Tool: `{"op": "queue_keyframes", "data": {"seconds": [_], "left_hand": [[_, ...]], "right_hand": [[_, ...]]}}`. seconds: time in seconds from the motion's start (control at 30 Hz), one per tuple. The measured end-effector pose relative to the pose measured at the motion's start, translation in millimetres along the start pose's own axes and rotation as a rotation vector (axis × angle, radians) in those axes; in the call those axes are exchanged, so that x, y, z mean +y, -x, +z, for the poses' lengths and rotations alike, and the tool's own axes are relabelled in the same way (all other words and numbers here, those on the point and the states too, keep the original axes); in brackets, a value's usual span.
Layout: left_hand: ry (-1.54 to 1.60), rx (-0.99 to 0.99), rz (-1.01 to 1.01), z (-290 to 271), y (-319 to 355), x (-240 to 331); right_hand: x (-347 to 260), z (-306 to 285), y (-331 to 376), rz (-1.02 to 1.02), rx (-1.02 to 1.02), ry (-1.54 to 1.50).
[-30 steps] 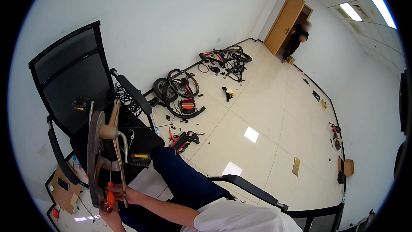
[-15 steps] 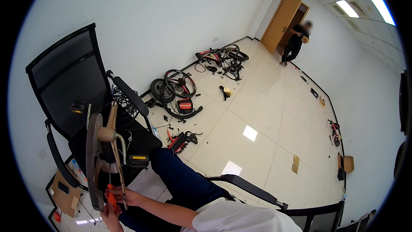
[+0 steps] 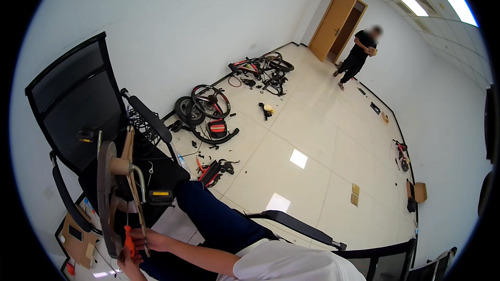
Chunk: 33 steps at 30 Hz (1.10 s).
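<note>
A wheel with a grey-brown rim (image 3: 105,203), a thick brown hub (image 3: 121,166), cranks and black pedals (image 3: 160,196) stands tilted at the black mesh chair (image 3: 73,104). Worn brown fork-like bars (image 3: 140,203) run along its right side. Below the hub, an orange-handled screwdriver (image 3: 128,242) points upward, its thin shaft going in between rim and bars. My left hand (image 3: 129,266) is closed around the lower end of the handle. From the right, my right hand (image 3: 147,239) reaches past the bars, its fingers bent against the handle's upper part. The shaft's tip is hard to make out.
Bicycle wheels (image 3: 210,101), a red and black frame (image 3: 260,67) and loose parts lie along the left wall. A person in black (image 3: 359,54) walks near the open door (image 3: 333,23). Small cartons (image 3: 417,192) lie at right; a chair armrest (image 3: 297,226) flanks me.
The view has shifted slightly, so most things sit a little further left. The person by the door has taken a step. Both my hands stay at the screwdriver handle.
</note>
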<state>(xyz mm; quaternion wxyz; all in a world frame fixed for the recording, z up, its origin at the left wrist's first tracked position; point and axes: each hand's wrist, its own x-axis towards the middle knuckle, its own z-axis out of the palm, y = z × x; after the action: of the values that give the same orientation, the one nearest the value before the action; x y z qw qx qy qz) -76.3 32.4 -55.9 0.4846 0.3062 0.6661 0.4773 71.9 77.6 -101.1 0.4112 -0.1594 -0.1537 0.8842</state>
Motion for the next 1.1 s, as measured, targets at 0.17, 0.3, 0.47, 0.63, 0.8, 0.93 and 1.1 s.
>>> {"op": "queue_keyframes", "data": {"seconds": [0.17, 0.3, 0.47, 0.63, 0.8, 0.93, 1.1], "left_hand": [[0.139, -0.063, -0.130, 6.3, 25.2, 29.0], [0.214, -0.077, -0.166, 9.9, 20.9, 22.1], [0.802, -0.564, -0.298, -9.0, -14.0, -23.7], [0.942, -0.302, -0.462, 19.0, -12.0, -26.1], [1.114, -0.422, -0.538, 14.0, -13.1, -11.4], [0.701, -0.291, -0.399, 32.1, 15.8, 27.3], [0.574, -0.149, -0.288, 40.5, 26.4, 27.0]], "right_hand": [[9.0, -16.4, 12.7, 0.082, 0.201, 0.067], [26.4, -55.0, 35.4, 0.211, 0.308, 0.128], [39.9, -105.8, 50.5, 0.255, 0.508, 0.167], [54.3, -148.3, 55.8, 0.202, 0.506, 0.294], [40.0, -100.1, 71.3, 0.375, 0.690, 0.320], [40.9, -113.5, 79.8, 0.423, 0.702, 0.414], [43.3, -120.4, 79.4, 0.431, 0.702, 0.426]]}}
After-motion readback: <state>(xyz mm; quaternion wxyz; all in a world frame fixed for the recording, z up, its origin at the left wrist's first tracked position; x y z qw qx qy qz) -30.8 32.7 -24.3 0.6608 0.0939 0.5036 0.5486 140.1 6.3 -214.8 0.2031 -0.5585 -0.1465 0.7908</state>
